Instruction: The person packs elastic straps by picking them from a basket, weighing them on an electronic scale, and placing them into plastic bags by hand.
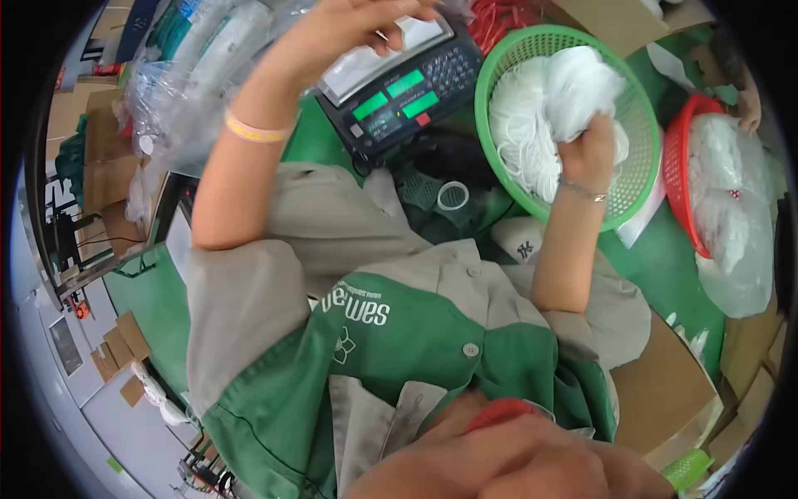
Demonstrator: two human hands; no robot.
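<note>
My left hand (pixel 366 21) hovers over the metal pan of a black digital scale (pixel 391 108), partly cut off by the upper edge of the view. Its fingers are loosely bent and apart, with nothing visible in them. To the right, my right hand (pixel 588 154) is closed on a bundle of white cord (pixel 582 91) inside a round green plastic basket (pixel 497 162). More loops of white cord (pixel 524 125) lie in that basket, left of the bundle. The fingertips under the bundle are hidden.
Clear plastic bags (pixel 179 108) are piled left of the scale. A red basket (pixel 680 175) with a filled clear bag (pixel 730 216) stands at the right, by another person's hand (pixel 750 110). Red strands (pixel 503 25) lie behind the scale. A dark mesh-like object (pixel 432 187) sits below it.
</note>
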